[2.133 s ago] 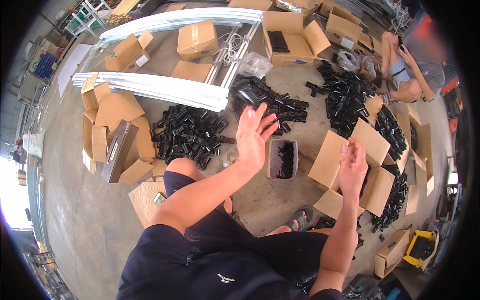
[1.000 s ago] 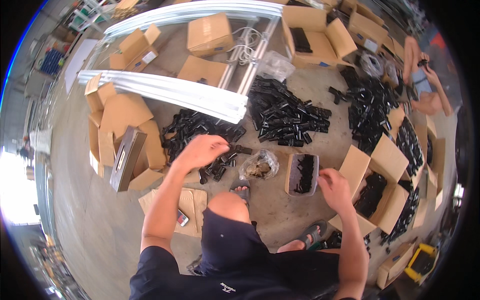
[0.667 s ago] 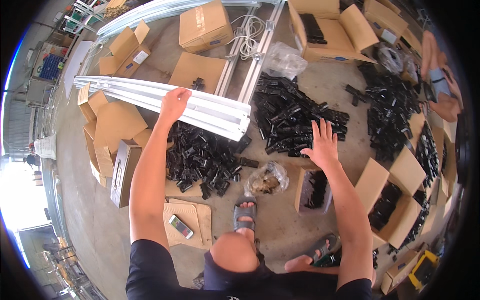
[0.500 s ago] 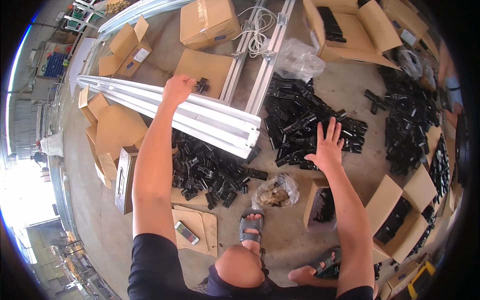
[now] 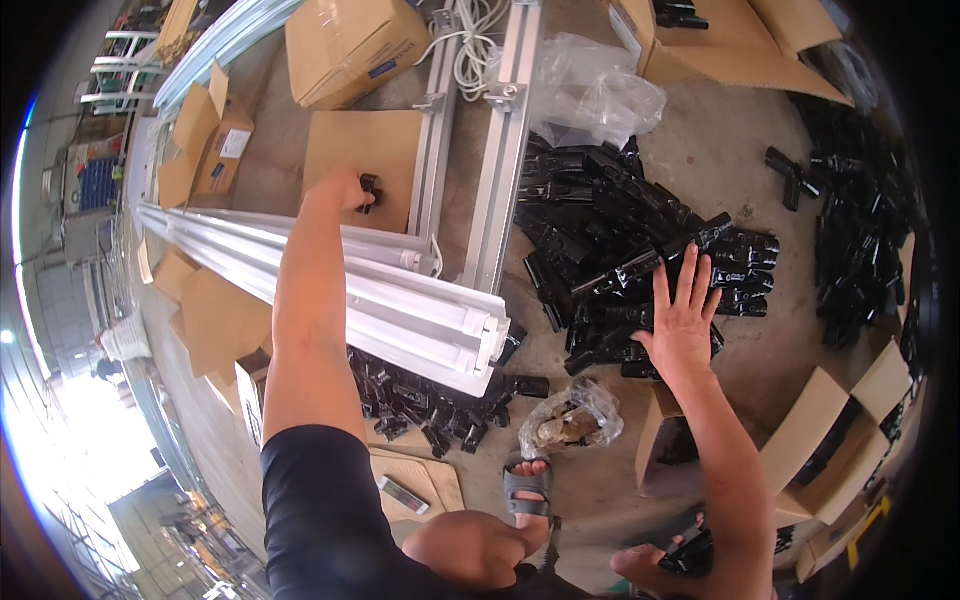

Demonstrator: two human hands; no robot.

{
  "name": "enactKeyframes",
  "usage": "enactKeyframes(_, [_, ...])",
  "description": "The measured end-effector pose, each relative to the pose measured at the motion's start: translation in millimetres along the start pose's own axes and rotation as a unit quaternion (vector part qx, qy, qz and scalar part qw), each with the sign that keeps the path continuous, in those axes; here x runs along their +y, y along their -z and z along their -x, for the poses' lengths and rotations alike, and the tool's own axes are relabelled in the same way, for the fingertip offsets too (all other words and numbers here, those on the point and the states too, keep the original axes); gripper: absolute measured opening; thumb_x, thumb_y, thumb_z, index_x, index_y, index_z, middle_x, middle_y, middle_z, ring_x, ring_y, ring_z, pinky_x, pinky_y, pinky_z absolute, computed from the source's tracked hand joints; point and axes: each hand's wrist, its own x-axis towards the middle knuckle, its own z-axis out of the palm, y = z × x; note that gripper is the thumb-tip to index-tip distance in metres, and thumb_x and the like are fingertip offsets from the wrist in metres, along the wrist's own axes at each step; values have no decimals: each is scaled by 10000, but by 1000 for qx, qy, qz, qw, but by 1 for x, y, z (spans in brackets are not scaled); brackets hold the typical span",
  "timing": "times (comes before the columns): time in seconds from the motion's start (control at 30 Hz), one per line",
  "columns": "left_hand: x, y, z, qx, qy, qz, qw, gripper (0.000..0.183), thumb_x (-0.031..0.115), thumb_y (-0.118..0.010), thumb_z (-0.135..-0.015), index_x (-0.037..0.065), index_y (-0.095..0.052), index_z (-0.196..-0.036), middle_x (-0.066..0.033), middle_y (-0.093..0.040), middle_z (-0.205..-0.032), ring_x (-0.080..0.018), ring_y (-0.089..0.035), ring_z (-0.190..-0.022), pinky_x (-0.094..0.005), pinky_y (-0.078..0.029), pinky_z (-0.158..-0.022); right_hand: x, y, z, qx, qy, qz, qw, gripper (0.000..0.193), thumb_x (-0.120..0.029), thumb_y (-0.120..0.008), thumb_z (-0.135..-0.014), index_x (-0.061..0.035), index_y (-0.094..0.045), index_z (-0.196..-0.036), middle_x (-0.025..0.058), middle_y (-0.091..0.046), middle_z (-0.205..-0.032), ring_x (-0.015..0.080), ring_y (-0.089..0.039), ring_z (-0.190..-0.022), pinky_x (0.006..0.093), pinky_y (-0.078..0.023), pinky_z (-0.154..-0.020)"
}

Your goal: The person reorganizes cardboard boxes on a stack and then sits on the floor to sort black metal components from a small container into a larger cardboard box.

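My left hand [image 5: 336,192] reaches over the white light fixture [image 5: 400,310] to a flat cardboard sheet [image 5: 390,140]. Its fingers are closed on a small black pipe fitting [image 5: 370,194], partly hidden by the fingertips. My right hand [image 5: 686,328] lies with fingers spread on the near right part of a pile of glossy black fittings [image 5: 610,230], holding none of them. Those at the pile's right edge lie side by side in a row.
Aluminium rails [image 5: 497,190] run away beside the sheet. A second heap of smaller black fittings [image 5: 400,400] lies under the fixture's near side, more fittings [image 5: 860,240] at right. Cartons [image 5: 835,450], plastic film [image 5: 590,90], a plastic bag [image 5: 572,418] and a phone [image 5: 404,494] are around.
My left hand has closed on the black fitting, which now stands turned at its fingertips. My right hand stays spread on the pile. The whole view has shifted.
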Motion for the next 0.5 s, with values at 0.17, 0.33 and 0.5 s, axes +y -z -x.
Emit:
enactKeyframes(0.17, [23,-6,-14,26,-5,-69,997,535,337,-769,-897,37,-616,-1313,-231,-682,-1295,-388,-651,-1221,-501,-519,-1029,3,-5,0,20,7,-7,1000,1158,-422,-932,-689,-106,-317,-1617,321,-77,-1695,529,-188,-1550,686,-379,-1136])
enactKeyframes(0.33, [19,0,6,122,-19,15,992,409,279,-659,-930,72,-640,-1283,-210,-700,-1275,-392,-657,-1210,-525,-528,-990,0,-2,0,26,15,-10,1000,1157,-403,-942,-679,-105,-326,-1612,311,-97,-1696,523,-194,-1550,674,-402,-1123])
enactKeyframes(0.5, [49,34,98,324,-92,210,918,424,330,-662,-966,40,-569,-1261,-207,-743,-1131,-395,-710,-1036,-502,-552,-876,0,-6,5,25,5,6,1000,1142,-388,-928,-714,-109,-295,-1623,299,-67,-1705,509,-181,-1559,672,-419,-1121])
